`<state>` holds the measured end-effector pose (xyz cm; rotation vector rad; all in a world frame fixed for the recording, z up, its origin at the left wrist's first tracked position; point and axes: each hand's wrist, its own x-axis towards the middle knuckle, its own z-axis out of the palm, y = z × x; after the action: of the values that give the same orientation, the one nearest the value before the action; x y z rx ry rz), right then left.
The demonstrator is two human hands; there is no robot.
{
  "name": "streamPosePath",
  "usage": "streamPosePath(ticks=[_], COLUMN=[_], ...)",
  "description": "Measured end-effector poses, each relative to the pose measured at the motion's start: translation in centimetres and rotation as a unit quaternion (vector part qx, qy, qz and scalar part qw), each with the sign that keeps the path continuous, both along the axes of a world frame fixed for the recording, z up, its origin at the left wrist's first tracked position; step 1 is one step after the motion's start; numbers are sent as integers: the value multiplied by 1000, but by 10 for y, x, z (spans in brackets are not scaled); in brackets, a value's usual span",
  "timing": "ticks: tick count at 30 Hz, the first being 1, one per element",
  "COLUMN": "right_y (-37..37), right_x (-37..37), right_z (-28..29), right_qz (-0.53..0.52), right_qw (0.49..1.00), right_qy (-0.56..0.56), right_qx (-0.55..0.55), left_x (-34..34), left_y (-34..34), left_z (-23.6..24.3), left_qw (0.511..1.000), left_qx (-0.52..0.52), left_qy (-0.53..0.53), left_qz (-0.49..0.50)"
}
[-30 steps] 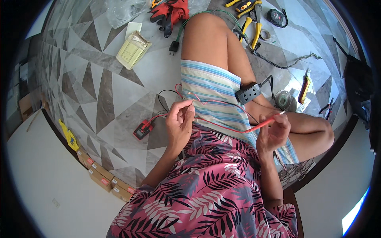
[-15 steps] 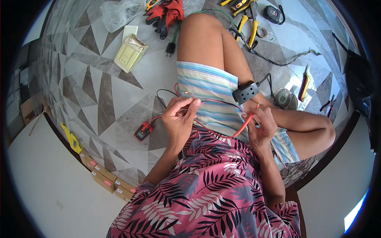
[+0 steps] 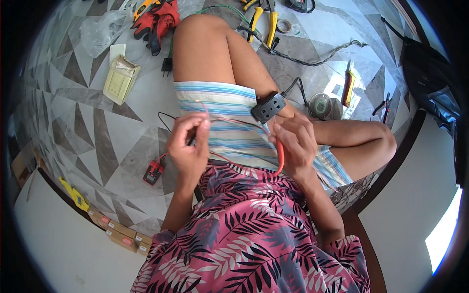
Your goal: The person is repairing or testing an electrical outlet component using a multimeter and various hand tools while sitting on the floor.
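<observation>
My left hand (image 3: 188, 146) is closed, pinching a thin pinkish-red wire (image 3: 205, 106) whose short end sticks up past my fingertips. My right hand (image 3: 298, 144) is closed around a red test probe (image 3: 280, 154), now nearly vertical, with its lead curving back leftward. A red and black wire span (image 3: 234, 121) runs between my hands over the striped shorts. A small red-and-black meter (image 3: 154, 171) lies on the tiles left of my left hand, with leads attached. A black socket block (image 3: 267, 106) rests on my right thigh, just above my right hand.
Pliers (image 3: 271, 27), a yellow-handled tool (image 3: 349, 88), small cutters (image 3: 386, 108), red gloves (image 3: 156, 22), a plastic bag (image 3: 100, 34) and a pale package (image 3: 119, 78) lie on the floor. A black bag (image 3: 430, 83) is at right, boxes (image 3: 122, 237) at lower left.
My right hand has turned, bringing the probe from slanting to nearly upright and moving it inward. My left hand keeps its pinch. The whole view has shifted, so the surroundings sit further left.
</observation>
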<state>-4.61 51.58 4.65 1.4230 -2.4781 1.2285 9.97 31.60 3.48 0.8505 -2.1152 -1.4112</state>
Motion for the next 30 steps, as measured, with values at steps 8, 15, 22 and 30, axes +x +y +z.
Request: streamPosePath(ticks=[8,15,22,30], right_y=[-58,-7,16,4], right_x=[16,-24,-14,-24], right_z=[114,32,-21,-39], right_qz=[2,-133,-17,44], right_qw=[955,990,981,981], right_qy=[130,-56,-186,-181], right_qx=[-267,-5,45,52], left_x=[-19,-15,-17,-22], left_y=[-35,-41,-41,-40], left_z=[6,2,-16,-32], left_qw=[1000,996,993,990], left_qx=[5,11,83,121], left_qy=[7,-2,24,26], left_qz=[-17,-90,-80,-70])
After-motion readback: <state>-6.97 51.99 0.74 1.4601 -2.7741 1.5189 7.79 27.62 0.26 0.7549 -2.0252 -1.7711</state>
